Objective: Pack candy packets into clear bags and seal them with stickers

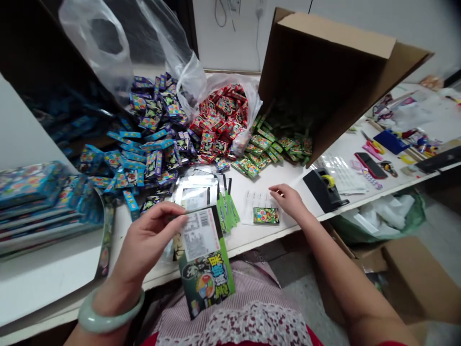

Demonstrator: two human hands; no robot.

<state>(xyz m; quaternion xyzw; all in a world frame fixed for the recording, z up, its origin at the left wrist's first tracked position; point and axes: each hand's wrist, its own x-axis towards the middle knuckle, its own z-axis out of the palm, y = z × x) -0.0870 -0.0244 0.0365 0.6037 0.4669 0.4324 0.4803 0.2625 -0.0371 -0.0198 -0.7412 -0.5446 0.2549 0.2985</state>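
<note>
My left hand [151, 235] pinches the top edge of a black-and-green printed pouch [207, 278], which hangs in front of the table edge. A white label with a barcode is on the pouch's upper part. My right hand [288, 198] is over the table with its fingers slightly bent and apart, at the upper right corner of a clear sheet [248, 204]. Whether the fingertips touch that sheet is hard to make out. One small green box [266, 216] lies on the sheet, just below the right fingers. Several flat green-edged pouches [226, 206] lie fanned beside silver ones.
Behind are heaps of blue boxes [131, 158], purple boxes [154, 108], red boxes [225, 108] in a plastic bag and green boxes [261, 149] by a tipped carton [345, 36]. A tape dispenser [322, 190] and phone [370, 165] are at right; stacked blue packs [32, 187] at left.
</note>
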